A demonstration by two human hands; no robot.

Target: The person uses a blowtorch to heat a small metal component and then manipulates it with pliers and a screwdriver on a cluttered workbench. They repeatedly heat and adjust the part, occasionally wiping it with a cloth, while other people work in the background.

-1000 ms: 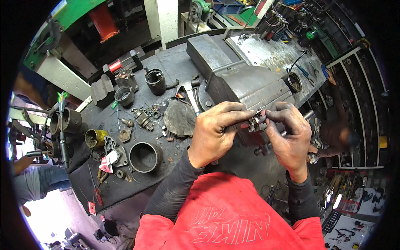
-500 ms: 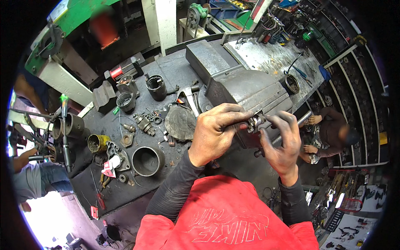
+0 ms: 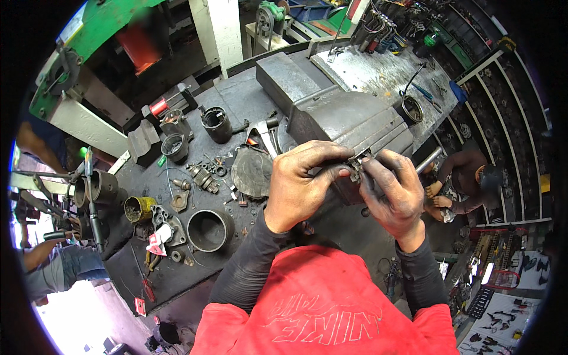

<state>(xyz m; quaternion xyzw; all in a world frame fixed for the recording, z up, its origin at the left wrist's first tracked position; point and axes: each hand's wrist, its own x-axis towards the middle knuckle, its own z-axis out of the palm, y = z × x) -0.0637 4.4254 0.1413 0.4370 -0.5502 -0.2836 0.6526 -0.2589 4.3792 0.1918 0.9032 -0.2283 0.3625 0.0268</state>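
My left hand [image 3: 299,180] pinches a small metal part [image 3: 356,164] between thumb and fingers, just in front of a big steel bench vise [image 3: 343,118]. My right hand [image 3: 391,192] is closed around the same part from the right, fingertips touching it; much of the part is hidden by fingers. Left of my hands lie a round metal disc [image 3: 245,171], a hammer [image 3: 263,137], several small fittings [image 3: 204,177] and an open metal cylinder [image 3: 210,229].
The dark bench [image 3: 148,272] also holds black cups [image 3: 218,124] and a yellow can [image 3: 139,208]. A light metal plate [image 3: 373,71] lies behind the vise. A crouching co-worker [image 3: 470,180] is at the right beside shelves; another person's arm and jeans [image 3: 77,260] show at left.
My right hand has moved left and closed its fingertips further over the part. My left hand shifted slightly. The co-worker at the right has changed arm position.
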